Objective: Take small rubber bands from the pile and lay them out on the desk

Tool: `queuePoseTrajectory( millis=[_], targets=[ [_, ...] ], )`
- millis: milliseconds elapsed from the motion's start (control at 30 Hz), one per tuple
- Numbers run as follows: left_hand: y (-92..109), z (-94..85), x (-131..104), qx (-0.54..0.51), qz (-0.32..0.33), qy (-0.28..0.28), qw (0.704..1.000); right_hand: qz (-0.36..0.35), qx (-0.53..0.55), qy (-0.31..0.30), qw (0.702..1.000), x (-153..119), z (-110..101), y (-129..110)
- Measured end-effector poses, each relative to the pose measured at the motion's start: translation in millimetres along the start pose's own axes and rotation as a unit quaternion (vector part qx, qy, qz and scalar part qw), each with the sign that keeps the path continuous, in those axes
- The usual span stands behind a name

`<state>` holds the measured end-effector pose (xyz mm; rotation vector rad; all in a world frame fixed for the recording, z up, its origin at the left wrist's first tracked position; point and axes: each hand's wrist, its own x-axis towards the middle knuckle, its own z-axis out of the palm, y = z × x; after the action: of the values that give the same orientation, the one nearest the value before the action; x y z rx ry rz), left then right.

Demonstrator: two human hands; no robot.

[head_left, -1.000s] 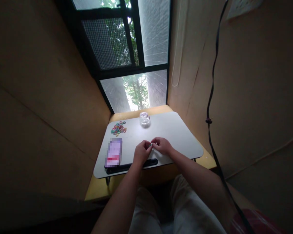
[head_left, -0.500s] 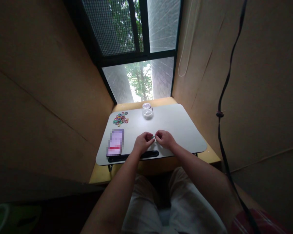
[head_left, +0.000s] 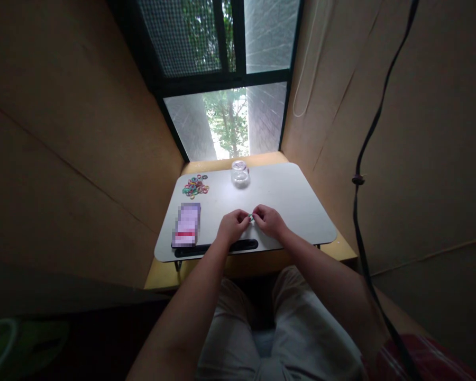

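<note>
My left hand [head_left: 234, 224] and my right hand [head_left: 269, 220] meet over the front middle of a white lap table [head_left: 301, 211]. Between their fingertips is a small greenish hair tie [head_left: 251, 217], pinched from both sides. The fingers hide much of it. At the table's back left lies a loose pile of colourful hair ties [head_left: 195, 187]. A clear round container [head_left: 240, 175] stands near the back edge, beyond my hands.
A phone [head_left: 186, 225] with a blurred screen lies left of my hands. A black slot [head_left: 244, 244] runs along the table's front edge. Walls flank both sides, a window [head_left: 230, 121] is ahead, and a dark cord [head_left: 357, 180] hangs at the right.
The camera view has tilted slightly, so the table and its things sit a little higher. Both hands keep their pinch on the hair tie, with only slight finger movement.
</note>
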<state>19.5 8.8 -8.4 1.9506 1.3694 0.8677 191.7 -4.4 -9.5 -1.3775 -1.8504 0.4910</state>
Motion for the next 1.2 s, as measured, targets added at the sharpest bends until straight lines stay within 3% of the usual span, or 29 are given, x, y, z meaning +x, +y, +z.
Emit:
queuePoseTrajectory(
  millis=[633, 1200],
  targets=[
    [-2.9, 3.4, -1.0, -0.001, -0.020, 0.031, 0.999, -0.002, 0.007, -0.018, 1.000, -1.3, -0.7, -2.0],
    [-0.9, 4.6, -1.3, 0.021, -0.021, 0.046, 0.999, 0.003, -0.021, 0.006, 1.000, -0.9, -0.3, -3.2]
  ],
)
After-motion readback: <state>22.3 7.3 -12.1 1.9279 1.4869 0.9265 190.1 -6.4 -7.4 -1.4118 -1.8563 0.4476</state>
